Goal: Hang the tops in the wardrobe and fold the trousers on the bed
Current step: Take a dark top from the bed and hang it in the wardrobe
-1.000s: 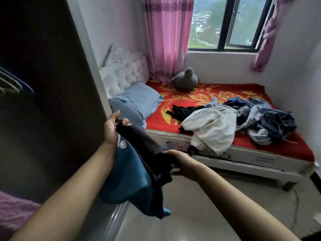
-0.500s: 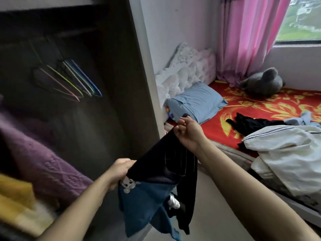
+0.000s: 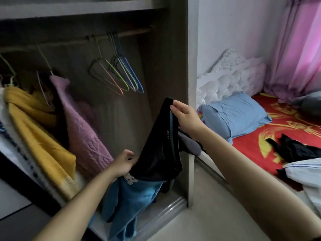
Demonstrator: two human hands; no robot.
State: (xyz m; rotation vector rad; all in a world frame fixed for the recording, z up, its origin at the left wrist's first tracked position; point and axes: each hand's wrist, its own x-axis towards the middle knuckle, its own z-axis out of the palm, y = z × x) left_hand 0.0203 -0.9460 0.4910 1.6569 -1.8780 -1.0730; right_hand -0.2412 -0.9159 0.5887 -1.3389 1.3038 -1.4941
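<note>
To hang the top (image 3: 156, 145) well, I would free 1 hand, lift 1 of the hangers (image 3: 121, 75) off the rail (image 3: 135, 33) and feed it through the neck. The top hangs below the hangers, inside the wardrobe (image 3: 189, 101) opening. The right hand (image 3: 185, 117) pinches its upper edge, and the left hand (image 3: 123, 162) grips its lower part with curled fingers.

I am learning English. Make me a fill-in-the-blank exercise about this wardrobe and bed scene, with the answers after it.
1. The left hand and right hand hold a black and ___ top.
2. The empty wire hangers hang in the wardrobe from its ___.
3. The bed sheet beside the blue pillow is ___ with a yellow pattern.
Missing words: blue; rail; red.
</note>
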